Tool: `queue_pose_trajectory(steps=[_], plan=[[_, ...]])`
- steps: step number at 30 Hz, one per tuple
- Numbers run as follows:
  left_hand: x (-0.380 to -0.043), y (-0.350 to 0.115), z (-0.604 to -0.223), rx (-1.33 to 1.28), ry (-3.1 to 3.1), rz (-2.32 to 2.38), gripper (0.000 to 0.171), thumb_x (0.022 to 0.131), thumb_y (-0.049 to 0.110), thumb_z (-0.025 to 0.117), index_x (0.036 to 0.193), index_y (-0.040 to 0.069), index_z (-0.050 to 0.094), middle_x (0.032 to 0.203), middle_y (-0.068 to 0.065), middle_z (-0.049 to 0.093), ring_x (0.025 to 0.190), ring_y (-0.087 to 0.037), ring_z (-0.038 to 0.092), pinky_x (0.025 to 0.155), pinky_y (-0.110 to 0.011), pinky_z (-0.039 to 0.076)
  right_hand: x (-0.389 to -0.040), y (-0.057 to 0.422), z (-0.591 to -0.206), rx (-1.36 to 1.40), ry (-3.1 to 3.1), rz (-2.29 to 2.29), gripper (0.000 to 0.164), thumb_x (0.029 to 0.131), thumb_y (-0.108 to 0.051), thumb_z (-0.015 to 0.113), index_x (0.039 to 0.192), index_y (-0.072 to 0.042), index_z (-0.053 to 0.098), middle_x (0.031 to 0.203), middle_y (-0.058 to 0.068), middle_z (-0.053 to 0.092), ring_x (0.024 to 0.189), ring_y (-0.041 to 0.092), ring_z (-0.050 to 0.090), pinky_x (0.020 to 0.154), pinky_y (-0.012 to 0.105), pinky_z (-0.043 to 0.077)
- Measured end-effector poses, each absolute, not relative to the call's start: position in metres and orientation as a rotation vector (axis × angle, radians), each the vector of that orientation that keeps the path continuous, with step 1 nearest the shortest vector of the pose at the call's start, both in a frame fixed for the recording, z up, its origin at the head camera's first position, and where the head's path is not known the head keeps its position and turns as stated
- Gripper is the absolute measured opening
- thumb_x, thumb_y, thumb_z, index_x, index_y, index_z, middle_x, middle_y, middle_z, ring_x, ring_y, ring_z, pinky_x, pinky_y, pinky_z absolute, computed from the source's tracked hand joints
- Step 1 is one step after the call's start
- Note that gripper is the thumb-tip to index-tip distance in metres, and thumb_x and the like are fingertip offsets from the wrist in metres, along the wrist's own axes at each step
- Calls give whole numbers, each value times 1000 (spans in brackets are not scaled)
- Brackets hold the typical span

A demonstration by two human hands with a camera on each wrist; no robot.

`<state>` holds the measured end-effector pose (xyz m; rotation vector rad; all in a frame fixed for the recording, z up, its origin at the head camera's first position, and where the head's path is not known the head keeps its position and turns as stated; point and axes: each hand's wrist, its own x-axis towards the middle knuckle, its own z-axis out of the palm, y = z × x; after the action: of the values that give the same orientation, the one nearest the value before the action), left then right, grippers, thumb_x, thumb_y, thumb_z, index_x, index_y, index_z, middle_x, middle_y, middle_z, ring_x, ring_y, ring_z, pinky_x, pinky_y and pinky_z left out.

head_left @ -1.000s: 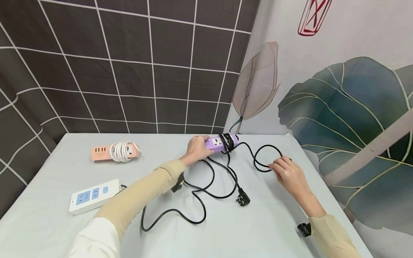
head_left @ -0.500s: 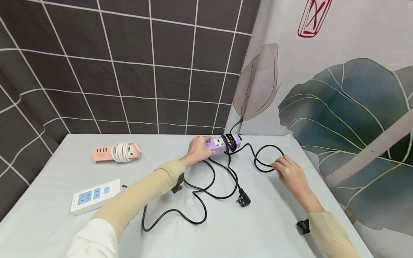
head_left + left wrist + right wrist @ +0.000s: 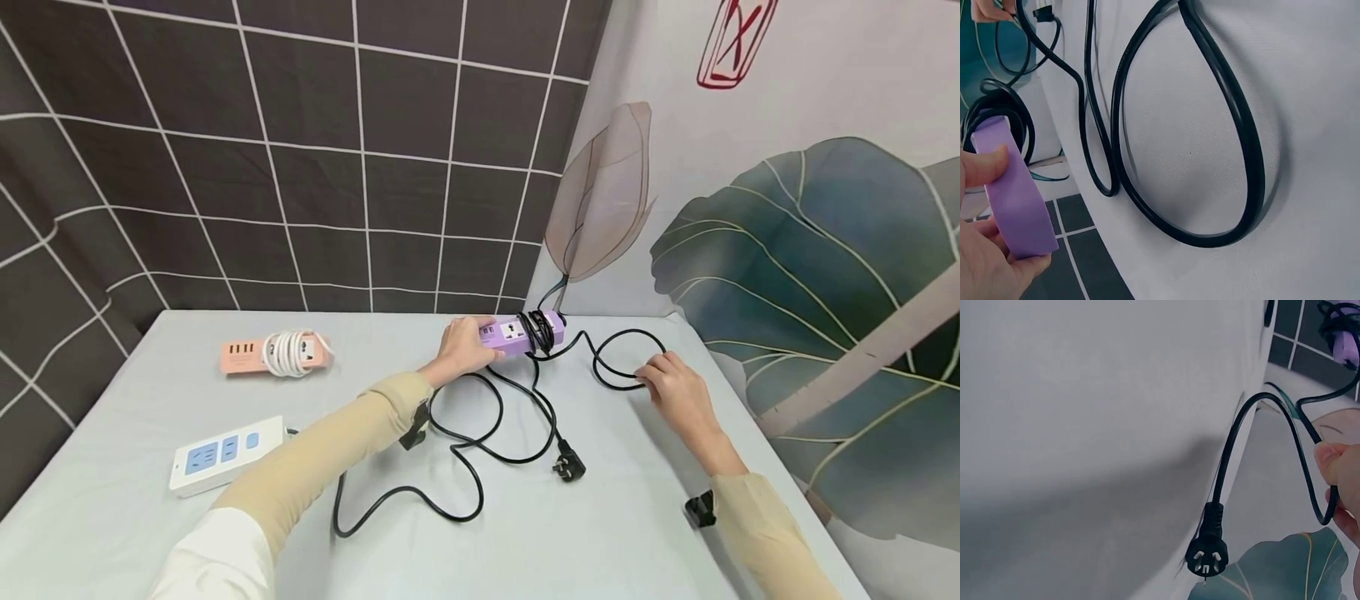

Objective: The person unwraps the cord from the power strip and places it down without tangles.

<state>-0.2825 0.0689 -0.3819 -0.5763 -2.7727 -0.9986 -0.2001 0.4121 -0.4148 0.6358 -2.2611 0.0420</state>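
Observation:
At the table's far side my left hand (image 3: 459,348) grips the end of a purple power strip (image 3: 498,336). In the left wrist view its thumb presses the strip's side and the fingers lie beneath. Several turns of black cord (image 3: 538,332) wrap the strip's other end. Farther right, my right hand (image 3: 681,398) pinches that cord between thumb and fingers, with a loose loop (image 3: 632,332) beside the fingertips. The right wrist view shows a black three-pin plug (image 3: 1206,556) hanging from a bend of the cord. Another black plug (image 3: 568,462) lies on the table between my arms.
A peach power strip (image 3: 242,357) wrapped in white cord (image 3: 286,354) lies at the back left. Nearer stands a white power strip (image 3: 225,457) with blue sockets. Loose black cord (image 3: 408,490) curves across the table's middle. A dark tiled backdrop and a leaf-patterned one border the table.
My right hand has moved slightly away from me and to the right, and the cord loop beside it has flattened. My left hand keeps its grip on the power strip. The head view has shifted slightly.

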Motion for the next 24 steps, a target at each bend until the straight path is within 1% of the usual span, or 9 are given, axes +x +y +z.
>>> queue_pose_trajectory(steps=[5, 8, 16, 24], plan=[[-284, 68, -381, -592, -2778, -1002, 61, 68, 23, 84, 123, 8, 65, 106, -12, 72, 90, -26, 64, 77, -33, 47, -208, 418, -413, 584, -2287, 26, 13, 70, 9, 76, 74, -2, 69, 72, 9, 61, 73, 26, 56, 55, 38, 49], [-284, 68, -379, -616, -2779, -1014, 58, 68, 23, 84, 122, 8, 66, 104, -12, 72, 89, -26, 64, 77, -33, 46, -212, 420, -412, 554, -2303, 21, 12, 71, 8, 76, 74, -1, 69, 72, 9, 61, 74, 27, 56, 56, 38, 49], [-282, 67, -380, -643, -2805, -1060, 57, 67, 23, 83, 120, 9, 67, 105, -10, 73, 89, -23, 63, 77, -30, 45, -222, 413, -408, 445, -2360, 9, 8, 75, 3, 75, 77, -3, 71, 73, 9, 61, 72, 27, 56, 55, 39, 48], [-282, 67, -380, -642, -2811, -1055, 57, 68, 24, 83, 121, 10, 67, 105, -10, 73, 89, -22, 64, 77, -30, 45, -230, 408, -408, 376, -2428, -1, 7, 74, 3, 75, 77, -3, 72, 72, 9, 61, 71, 27, 56, 54, 40, 49]])
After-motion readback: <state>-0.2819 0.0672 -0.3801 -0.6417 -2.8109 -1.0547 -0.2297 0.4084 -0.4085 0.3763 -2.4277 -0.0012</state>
